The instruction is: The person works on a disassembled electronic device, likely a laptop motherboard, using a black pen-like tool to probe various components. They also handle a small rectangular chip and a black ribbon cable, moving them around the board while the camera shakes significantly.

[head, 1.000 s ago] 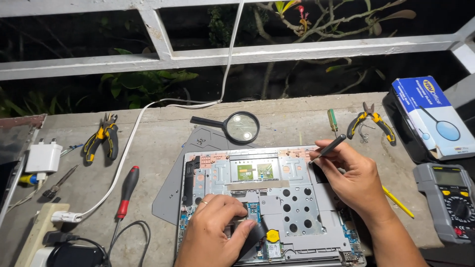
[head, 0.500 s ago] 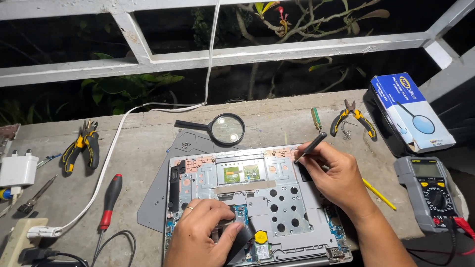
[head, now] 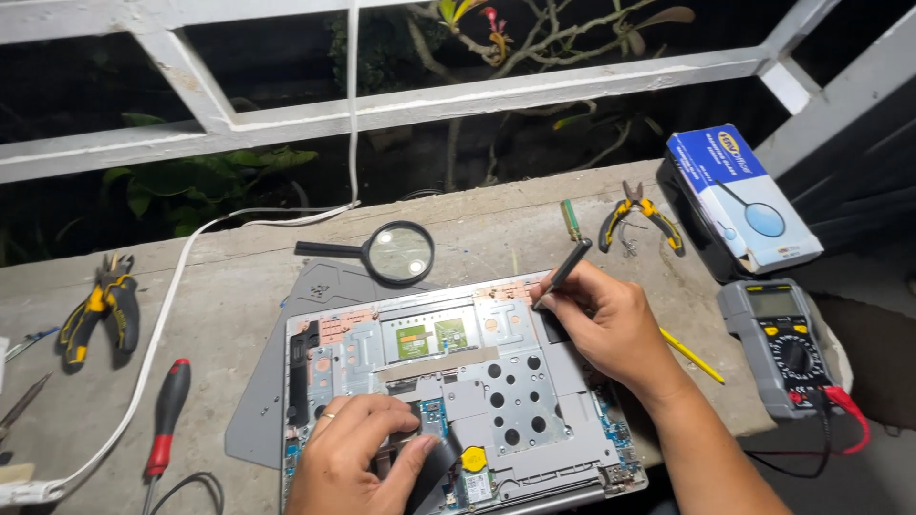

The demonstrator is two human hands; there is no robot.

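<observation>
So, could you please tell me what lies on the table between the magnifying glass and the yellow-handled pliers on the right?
In the head view, a small green stick-shaped item lies between the magnifying glass and the pliers; otherwise bare table.

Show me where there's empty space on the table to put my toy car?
Bare concrete lies between the red screwdriver and the laptop, and behind the magnifier toward the railing. Another patch sits between the magnifier and the small pliers. The right side is crowded: box, meter, pencil and the right hand.
</observation>
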